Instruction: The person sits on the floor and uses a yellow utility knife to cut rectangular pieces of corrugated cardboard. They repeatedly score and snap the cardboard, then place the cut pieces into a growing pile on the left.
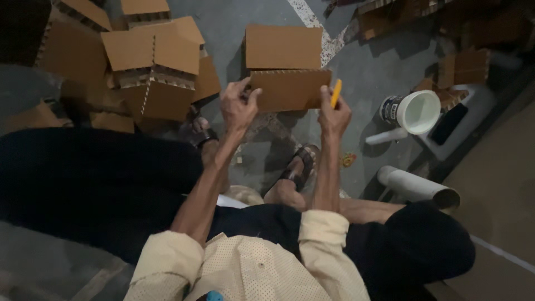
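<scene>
Matt corrugated cardboard piece [290, 89]; glossy plastic bucket [415, 111].

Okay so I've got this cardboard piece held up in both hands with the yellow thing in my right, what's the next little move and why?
Probably bring the yellow tool down onto the right end of the cardboard piece. The left hand already pinches the piece's left edge and steadies it, while the right hand holds the tool upright beside the right edge. Whether its tip touches the board yet is unclear.

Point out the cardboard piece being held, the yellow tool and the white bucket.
cardboard piece [290, 89], head view, middle of its face
yellow tool [336, 92], head view, part above the fingers
white bucket [422, 111], head view, inner wall
</scene>
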